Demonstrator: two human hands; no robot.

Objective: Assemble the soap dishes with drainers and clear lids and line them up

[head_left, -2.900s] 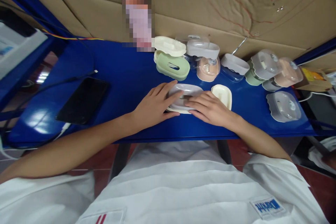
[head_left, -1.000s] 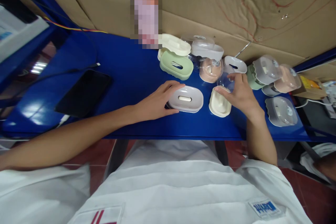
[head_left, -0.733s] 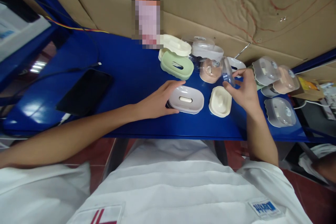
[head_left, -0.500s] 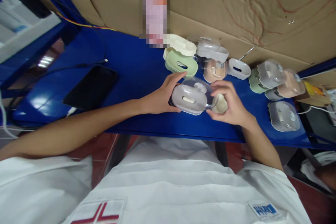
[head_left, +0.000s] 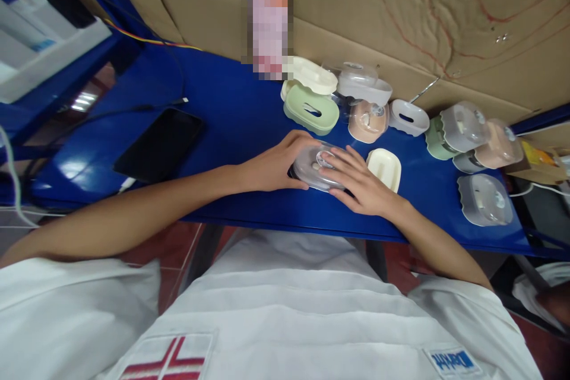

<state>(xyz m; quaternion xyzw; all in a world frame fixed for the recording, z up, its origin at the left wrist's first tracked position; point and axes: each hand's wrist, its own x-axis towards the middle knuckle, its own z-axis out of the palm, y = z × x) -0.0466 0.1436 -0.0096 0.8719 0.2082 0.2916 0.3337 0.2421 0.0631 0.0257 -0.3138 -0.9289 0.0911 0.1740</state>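
Clear domed plastic lid (head_left: 317,161) seated on grey oval soap box, right hand (head_left: 356,183) pressing flat, left hand (head_left: 275,161) gripping box edge. Cream oval tray (head_left: 385,167) beside, uncovered.

The right hand (head_left: 356,184), which a second ago reached to the upper right for a clear lid (head_left: 318,163), now lies flat on that lid, pressed over the grey dish (head_left: 312,173); the cream tray (head_left: 384,167), half hidden half a second ago, shows whole at centre right. The left hand (head_left: 278,163) has curled closer round the dish's left end.

wall: creased cardboard sheets (head_left: 401,6) (red scribbles) | bench: glossy blue table (head_left: 231,113) | floor: reddish tiles (head_left: 178,249)
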